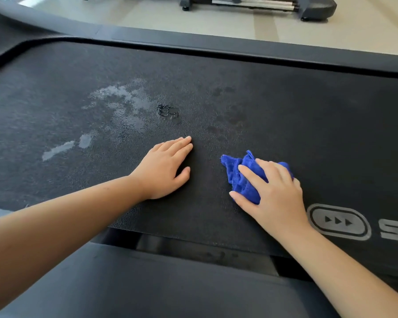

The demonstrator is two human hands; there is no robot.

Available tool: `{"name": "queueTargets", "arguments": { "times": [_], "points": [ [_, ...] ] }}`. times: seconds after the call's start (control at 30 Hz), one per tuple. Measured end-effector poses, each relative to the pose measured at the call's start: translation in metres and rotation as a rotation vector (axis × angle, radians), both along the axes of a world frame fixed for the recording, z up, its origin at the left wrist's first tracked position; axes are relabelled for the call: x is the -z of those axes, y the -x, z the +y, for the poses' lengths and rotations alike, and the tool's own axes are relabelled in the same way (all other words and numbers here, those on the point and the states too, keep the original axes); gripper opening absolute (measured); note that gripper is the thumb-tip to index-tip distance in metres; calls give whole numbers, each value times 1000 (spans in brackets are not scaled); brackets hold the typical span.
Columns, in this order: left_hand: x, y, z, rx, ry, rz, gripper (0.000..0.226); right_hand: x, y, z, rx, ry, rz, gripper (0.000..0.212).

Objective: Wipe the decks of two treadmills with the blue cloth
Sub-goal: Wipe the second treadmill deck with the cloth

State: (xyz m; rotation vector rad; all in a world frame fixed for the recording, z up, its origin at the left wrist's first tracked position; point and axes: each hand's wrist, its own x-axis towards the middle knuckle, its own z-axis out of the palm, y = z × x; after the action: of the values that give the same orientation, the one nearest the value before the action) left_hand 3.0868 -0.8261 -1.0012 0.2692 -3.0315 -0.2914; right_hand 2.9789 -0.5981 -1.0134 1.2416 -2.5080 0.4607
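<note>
- Currently, the right hand (274, 193) lays nearly straight fingers (251, 174) over the bunched blue cloth (239, 180), pressing it onto the deck (308, 115).
- Left hand (166, 171): flat on the deck, fingers extended, holding nothing.
- Wet patch (120, 111): beyond and left of the cloth fingers, past the left hand.
- Second treadmill (257, 5): far beyond.

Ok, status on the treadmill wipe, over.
Left hand flat on the treadmill deck, holding nothing. Right hand presses the bunched blue cloth onto the deck. Wet patches left of both hands; nothing blocking.
</note>
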Motion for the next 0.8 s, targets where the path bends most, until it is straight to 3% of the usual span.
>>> {"name": "queueTargets", "arguments": {
  "times": [0.27, 0.63, 0.8],
  "points": [
    [0, 17, -14, 42, 35, -31, 78, 0, 7, -56, -103, 19, -7, 60],
    [0, 18, -14, 36, -24, -93, 68, 0, 125, -133, -77, 22, -89, 64],
    [-3, 19, -16, 38, -24, -145, 67, -5, 174, -166, -56, -38, -155, 57]
  ]
}}
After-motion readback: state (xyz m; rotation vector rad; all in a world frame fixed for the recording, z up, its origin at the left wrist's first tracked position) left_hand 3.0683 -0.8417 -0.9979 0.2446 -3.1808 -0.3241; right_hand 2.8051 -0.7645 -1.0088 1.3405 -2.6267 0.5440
